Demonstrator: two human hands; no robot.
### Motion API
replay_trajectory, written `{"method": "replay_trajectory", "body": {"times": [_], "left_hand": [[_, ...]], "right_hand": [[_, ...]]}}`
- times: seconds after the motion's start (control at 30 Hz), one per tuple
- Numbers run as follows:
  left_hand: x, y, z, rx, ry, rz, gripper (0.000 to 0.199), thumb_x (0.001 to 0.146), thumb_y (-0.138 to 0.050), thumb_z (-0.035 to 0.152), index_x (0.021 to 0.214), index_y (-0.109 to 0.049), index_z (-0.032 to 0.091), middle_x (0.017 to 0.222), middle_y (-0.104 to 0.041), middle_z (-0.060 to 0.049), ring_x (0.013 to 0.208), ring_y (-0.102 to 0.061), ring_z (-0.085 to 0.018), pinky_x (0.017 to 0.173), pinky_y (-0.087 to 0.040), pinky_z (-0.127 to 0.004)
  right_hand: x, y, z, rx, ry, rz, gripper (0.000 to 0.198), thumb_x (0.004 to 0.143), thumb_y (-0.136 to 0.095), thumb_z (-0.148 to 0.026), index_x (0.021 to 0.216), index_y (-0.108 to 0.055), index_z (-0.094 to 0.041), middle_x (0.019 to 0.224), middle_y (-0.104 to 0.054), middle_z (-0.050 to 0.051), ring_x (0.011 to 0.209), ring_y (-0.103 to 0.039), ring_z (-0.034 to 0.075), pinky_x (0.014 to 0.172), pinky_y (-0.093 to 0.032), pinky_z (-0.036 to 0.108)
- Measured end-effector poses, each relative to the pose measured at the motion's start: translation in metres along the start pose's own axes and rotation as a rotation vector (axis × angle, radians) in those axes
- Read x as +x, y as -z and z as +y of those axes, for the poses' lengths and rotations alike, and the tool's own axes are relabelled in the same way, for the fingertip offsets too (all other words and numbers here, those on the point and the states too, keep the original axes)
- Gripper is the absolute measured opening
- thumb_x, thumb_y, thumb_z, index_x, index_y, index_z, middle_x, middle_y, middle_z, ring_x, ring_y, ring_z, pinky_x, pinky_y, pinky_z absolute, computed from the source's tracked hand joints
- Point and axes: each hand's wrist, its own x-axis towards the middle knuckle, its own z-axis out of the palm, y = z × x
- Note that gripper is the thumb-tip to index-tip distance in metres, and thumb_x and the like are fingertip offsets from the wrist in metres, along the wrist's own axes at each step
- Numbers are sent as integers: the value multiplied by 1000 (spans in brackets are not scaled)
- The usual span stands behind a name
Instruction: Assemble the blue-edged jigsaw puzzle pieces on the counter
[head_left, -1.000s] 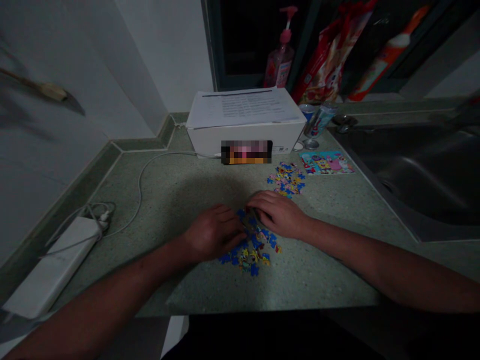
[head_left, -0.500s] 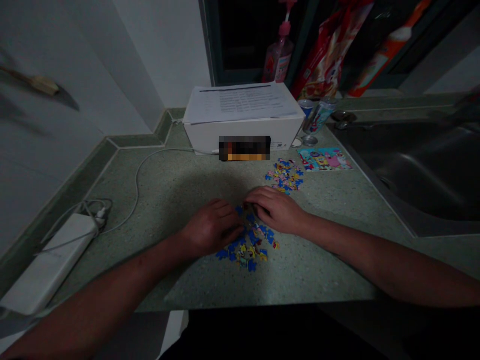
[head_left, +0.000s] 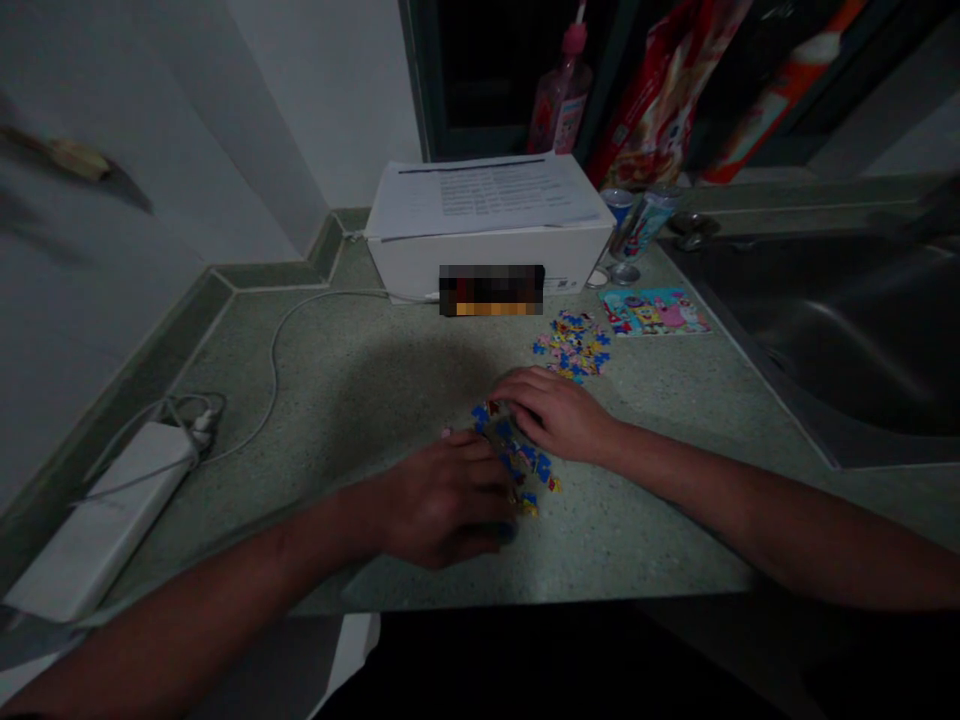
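Observation:
A loose patch of jigsaw puzzle pieces (head_left: 529, 460), blue, yellow and brown, lies on the counter between my hands. My left hand (head_left: 450, 500) is bent down over the near-left part of the patch and hides many pieces. Its fingers are curled and a bit blurred, with a blue piece at the thumb tip. My right hand (head_left: 555, 410) rests at the far right edge, fingers bent together and their tips on a brown and blue piece (head_left: 490, 408). Beyond it is a second pile of puzzle pieces (head_left: 574, 345), mostly pink, yellow and blue.
A colourful cartoon picture card (head_left: 655, 312) lies beside the sink (head_left: 847, 340). Behind stands a white box (head_left: 405, 262) topped with papers, cans (head_left: 646, 228) to its right. At left, a cable (head_left: 274, 370) runs to a white power strip (head_left: 105, 520).
My left hand has moved right and toward me, now covering the near pieces that showed before. My right hand stays almost in place. The view has shifted slightly.

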Motion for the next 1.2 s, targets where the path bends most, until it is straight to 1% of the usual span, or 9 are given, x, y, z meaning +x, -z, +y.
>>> {"method": "replay_trajectory", "body": {"times": [0.1, 0.27, 0.4, 0.53, 0.77, 0.93, 1.0, 1.07, 1.2], "left_hand": [[1, -6, 2, 6, 9, -14, 24, 100, -79, 32, 120, -74, 20, 110, -79, -8, 105, -69, -29, 98, -52, -47], [2, -13, 0, 32, 20, 52, 11, 103, -73, 29, 111, -76, 23, 105, -79, -7, 99, -70, -27, 91, -53, -47], [3, -13, 1, 74, 10, 67, 10, 103, -74, 30, 109, -76, 22, 100, -78, -6, 96, -70, -27, 88, -53, -47], [5, -14, 5, 147, -16, 77, 7, 104, -72, 29, 105, -75, 23, 96, -76, -6, 92, -69, -25, 84, -53, -44], [7, -19, 4, 234, -47, 62, 20, 110, -61, 29, 93, -71, 26, 92, -76, -4, 87, -67, -23, 85, -55, -42], [7, -24, -1, 227, -55, 103, 15, 108, -62, 23, 97, -71, 23, 91, -74, -4, 84, -67, -22, 81, -55, -40], [8, -26, -3, 189, -56, 143, 12, 107, -64, 21, 98, -72, 21, 90, -74, -4, 84, -68, -22, 81, -56, -39], [9, -28, -5, 99, -5, 227, 10, 106, -63, 20, 99, -71, 21, 90, -75, -5, 84, -71, -22, 80, -59, -38], [7, -28, -15, -160, 249, 440, 15, 108, -57, 24, 100, -69, 21, 86, -77, -5, 76, -73, -19, 71, -62, -33]], "right_hand": [[0, 0, 0, -8, 1, -3, 39, 101, -51, -11, 131, -74, -22, 124, -80, 11, 121, -71, 28, 107, -57, 50], [0, 0, -1, 0, -3, 11, 39, 101, -52, -11, 130, -74, -26, 123, -80, 8, 122, -71, 27, 106, -58, 49], [-1, -1, -1, -1, 9, 31, 38, 102, -52, -11, 130, -74, -23, 123, -81, 10, 120, -72, 28, 104, -59, 50], [-1, -2, -1, 1, -4, 24, 41, 100, -54, -9, 132, -75, -25, 124, -81, 10, 121, -72, 28, 104, -60, 51], [0, -1, -4, -4, 4, 34, 38, 101, -55, -7, 130, -73, -22, 123, -81, 10, 118, -73, 26, 103, -61, 48], [0, 0, -4, 2, 4, 24, 42, 99, -57, -6, 132, -74, -25, 124, -81, 10, 120, -73, 27, 103, -61, 49], [0, 1, -3, 6, 7, 27, 42, 98, -57, -6, 132, -74, -25, 123, -81, 11, 119, -73, 28, 103, -61, 50], [0, 0, -3, 4, 6, 32, 42, 98, -57, -6, 132, -74, -25, 124, -81, 11, 119, -73, 28, 102, -61, 51], [1, -1, -2, -7, 0, 36, 41, 98, -57, -6, 131, -73, -25, 123, -81, 10, 119, -73, 27, 102, -61, 50]]}}
